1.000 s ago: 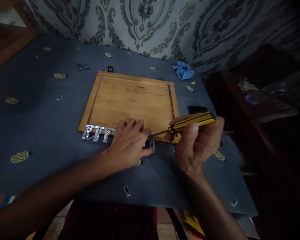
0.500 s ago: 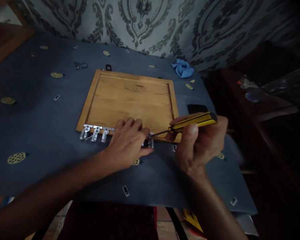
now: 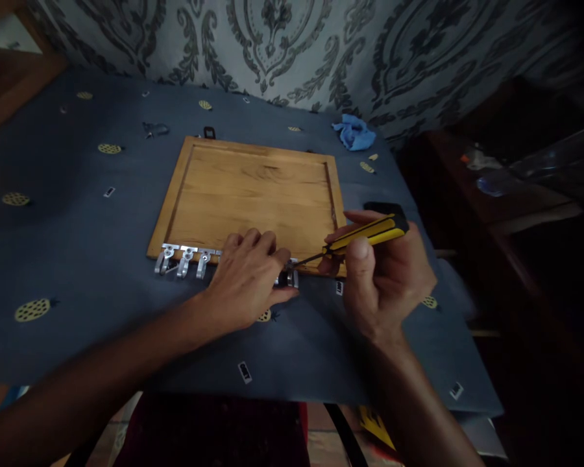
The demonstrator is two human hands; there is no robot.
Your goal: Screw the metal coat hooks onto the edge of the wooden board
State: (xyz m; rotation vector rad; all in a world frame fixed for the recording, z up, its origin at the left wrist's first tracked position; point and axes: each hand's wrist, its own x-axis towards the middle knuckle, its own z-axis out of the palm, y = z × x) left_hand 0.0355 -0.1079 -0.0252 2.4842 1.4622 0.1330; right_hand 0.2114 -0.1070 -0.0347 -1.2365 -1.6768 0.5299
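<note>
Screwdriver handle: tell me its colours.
The screwdriver handle is yellow and black, best seen in the head view.

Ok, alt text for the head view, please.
A right hand holds a yellow-and-black screwdriver at a row of metal hooks along the near edge of a wooden board; the left hand rests over the row.

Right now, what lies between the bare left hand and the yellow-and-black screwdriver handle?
In the head view, the thin metal shaft spans it, over the framed wooden panel, its tip beside the left hand.

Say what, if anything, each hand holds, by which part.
The right hand holds a screwdriver by its handle; left hand partly covers metal fittings, grip unclear.
</note>
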